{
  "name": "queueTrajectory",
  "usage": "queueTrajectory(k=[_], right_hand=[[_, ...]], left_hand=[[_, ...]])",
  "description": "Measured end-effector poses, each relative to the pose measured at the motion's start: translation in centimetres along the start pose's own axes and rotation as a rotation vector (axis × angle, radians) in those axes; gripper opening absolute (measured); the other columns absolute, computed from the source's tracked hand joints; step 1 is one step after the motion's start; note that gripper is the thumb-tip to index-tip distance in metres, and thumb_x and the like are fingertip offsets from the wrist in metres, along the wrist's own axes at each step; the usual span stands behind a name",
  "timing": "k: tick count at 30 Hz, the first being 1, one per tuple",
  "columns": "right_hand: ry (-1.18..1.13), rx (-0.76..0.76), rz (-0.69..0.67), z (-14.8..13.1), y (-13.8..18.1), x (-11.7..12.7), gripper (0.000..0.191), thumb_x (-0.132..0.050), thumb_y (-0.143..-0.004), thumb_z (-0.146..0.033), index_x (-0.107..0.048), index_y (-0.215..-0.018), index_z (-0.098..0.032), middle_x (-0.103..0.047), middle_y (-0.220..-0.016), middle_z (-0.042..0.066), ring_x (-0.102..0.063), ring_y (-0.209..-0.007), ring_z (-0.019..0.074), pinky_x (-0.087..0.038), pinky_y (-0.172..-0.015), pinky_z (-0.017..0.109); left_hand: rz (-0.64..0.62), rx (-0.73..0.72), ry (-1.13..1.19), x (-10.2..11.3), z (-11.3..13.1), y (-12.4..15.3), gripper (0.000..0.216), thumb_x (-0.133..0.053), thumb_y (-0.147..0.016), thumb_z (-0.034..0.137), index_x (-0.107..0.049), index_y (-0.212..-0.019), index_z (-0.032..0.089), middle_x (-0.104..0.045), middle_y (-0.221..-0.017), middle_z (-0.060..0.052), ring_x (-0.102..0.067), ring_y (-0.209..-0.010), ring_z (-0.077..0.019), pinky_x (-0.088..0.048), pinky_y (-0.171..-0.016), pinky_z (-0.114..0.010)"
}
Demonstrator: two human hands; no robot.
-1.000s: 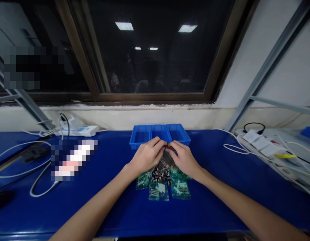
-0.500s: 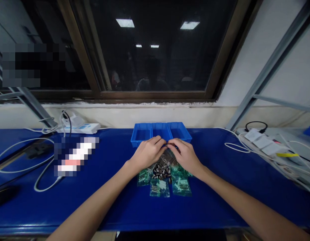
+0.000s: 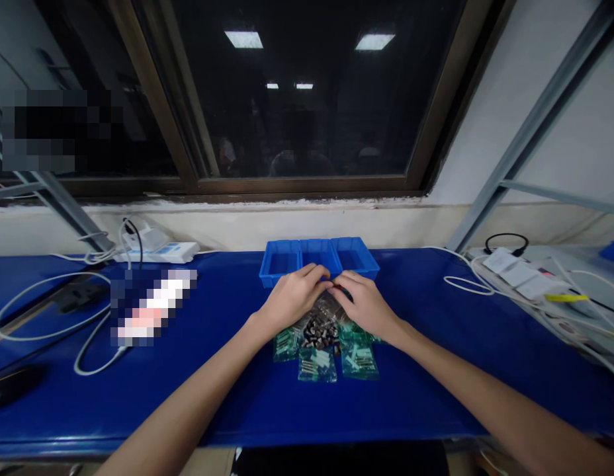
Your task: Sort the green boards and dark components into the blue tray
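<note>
My left hand point(image 3: 298, 295) and my right hand point(image 3: 362, 299) meet over the middle of the table, fingertips nearly touching. Both are closed in a pinch, but what lies between the fingers is too small and hidden to make out. Just below them is crinkled clear plastic point(image 3: 325, 307), partly covered by the hands. A pile of small dark parts with light ends point(image 3: 319, 333) lies in front of it. Around the pile are greenish clear packets with screws and pale pieces, such as the front left packet point(image 3: 317, 365) and the front right packet point(image 3: 360, 362).
A blue three-compartment tray point(image 3: 281, 281) stands behind my hands, near the wall. A power strip point(image 3: 175, 252) and cables are at the left, beside a blurred-out object point(image 3: 155, 307). White adapters point(image 3: 520, 272) and cables lie right. A black mouse point(image 3: 19, 383) sits far left.
The view has shifted slightly. My hands stay together over the clear plastic, still pinched, with only small finger movement. The packets and dark parts lie as before.
</note>
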State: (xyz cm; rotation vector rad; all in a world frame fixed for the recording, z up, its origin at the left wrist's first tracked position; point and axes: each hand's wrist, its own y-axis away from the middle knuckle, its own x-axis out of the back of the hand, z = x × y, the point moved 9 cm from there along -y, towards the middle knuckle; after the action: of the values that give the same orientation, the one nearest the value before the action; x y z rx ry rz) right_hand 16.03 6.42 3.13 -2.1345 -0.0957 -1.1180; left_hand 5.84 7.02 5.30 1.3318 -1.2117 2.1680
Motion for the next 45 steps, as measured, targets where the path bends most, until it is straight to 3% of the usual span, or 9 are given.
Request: queueTrajectory(k=[13,21,24,27,30,33,36,41,45], right_hand=[[-0.141,-0.077,0.071,0.2,-0.1,1.0,0.015,-0.053,-0.096,-0.027,-0.063,-0.085,-0.021,-0.068,-0.081,0.003,-0.064,-0.076,0.0178,-0.046,-0.071,0.030],[-0.664,-0.319,0.102,1.8,0.2,0.2,0.012,-0.063,-0.086,-0.032,-0.061,-0.088,-0.020,-0.068,-0.075,0.003,-0.069,-0.071,0.0184,-0.051,-0.054,0.026],[-0.757,-0.393,0.087,2.9,0.3,-0.3,0.018,-0.066,-0.083,-0.036,-0.062,-0.087,-0.019,-0.066,-0.070,0.003,-0.065,-0.061,0.0168,-0.041,-0.040,0.022],[-0.857,-0.494,0.115,4.3,0.1,-0.7,0.022,-0.069,-0.080,-0.039,-0.062,-0.083,-0.018,-0.065,-0.068,0.003,-0.064,-0.057,0.0159,-0.039,-0.038,0.022],[-0.984,-0.562,0.128,4.8,-0.6,-1.2,0.026,-0.069,-0.080,-0.040,-0.062,-0.091,-0.017,-0.069,-0.080,0.008,-0.069,-0.070,0.0196,-0.046,-0.045,0.024],[-1.073,-0.541,0.070,4.2,-1.3,-1.3,0.040,-0.065,-0.084,-0.039,-0.056,-0.118,-0.020,-0.068,-0.112,0.014,-0.071,-0.089,0.0230,-0.054,-0.058,0.028],[-0.951,-0.477,0.023,3.8,-1.2,-0.6,0.042,-0.061,-0.087,-0.038,-0.053,-0.125,-0.022,-0.064,-0.122,0.014,-0.070,-0.094,0.0235,-0.054,-0.057,0.028],[-0.325,-0.231,-0.116,2.7,-0.8,0.3,0.014,-0.062,-0.086,-0.033,-0.069,-0.087,-0.020,-0.069,-0.079,0.004,-0.064,-0.075,0.0179,-0.048,-0.061,0.030],[-0.117,-0.107,-0.185,2.1,-0.5,-0.1,0.020,-0.073,-0.079,-0.039,-0.068,-0.088,-0.021,-0.065,-0.080,0.003,-0.060,-0.074,0.0173,-0.046,-0.067,0.031]], left_hand=[[0.033,0.033,0.119,-0.2,-0.5,-0.1,0.023,-0.039,-0.101,0.024,-0.060,-0.103,0.016,-0.064,-0.096,-0.006,-0.063,-0.087,-0.0164,-0.051,-0.078,-0.030],[0.017,0.036,0.230,-0.2,-0.3,-0.4,0.031,-0.037,-0.101,0.026,-0.065,-0.094,0.016,-0.066,-0.087,-0.006,-0.062,-0.080,-0.0153,-0.049,-0.072,-0.030],[0.019,0.048,0.163,0.1,-0.4,-0.4,0.032,-0.036,-0.102,0.027,-0.065,-0.106,0.017,-0.067,-0.093,-0.006,-0.064,-0.085,-0.0157,-0.050,-0.074,-0.030],[0.064,0.066,0.065,0.9,-0.7,-0.3,0.032,-0.037,-0.101,0.030,-0.062,-0.117,0.018,-0.067,-0.101,-0.008,-0.065,-0.087,-0.0171,-0.051,-0.075,-0.031],[0.103,0.091,-0.007,1.7,-1.2,-0.3,0.030,-0.039,-0.101,0.033,-0.063,-0.114,0.019,-0.066,-0.099,-0.007,-0.064,-0.079,-0.0153,-0.051,-0.071,-0.030],[0.157,0.140,-0.051,2.5,-2.0,-0.2,0.028,-0.041,-0.100,0.031,-0.063,-0.112,0.019,-0.065,-0.098,-0.005,-0.061,-0.074,-0.0136,-0.049,-0.066,-0.028],[0.176,0.155,-0.073,2.8,-2.5,-0.1,0.028,-0.044,-0.099,0.035,-0.063,-0.110,0.018,-0.065,-0.097,-0.005,-0.060,-0.070,-0.0127,-0.047,-0.064,-0.027],[0.124,0.132,-0.087,2.2,-2.7,-0.1,0.028,-0.046,-0.098,0.038,-0.065,-0.105,0.018,-0.065,-0.095,-0.006,-0.060,-0.068,-0.0125,-0.047,-0.064,-0.027],[0.029,0.088,-0.113,1.1,-2.2,-0.1,0.025,-0.046,-0.097,0.033,-0.065,-0.103,0.018,-0.066,-0.092,-0.006,-0.062,-0.072,-0.0149,-0.045,-0.061,-0.028]])
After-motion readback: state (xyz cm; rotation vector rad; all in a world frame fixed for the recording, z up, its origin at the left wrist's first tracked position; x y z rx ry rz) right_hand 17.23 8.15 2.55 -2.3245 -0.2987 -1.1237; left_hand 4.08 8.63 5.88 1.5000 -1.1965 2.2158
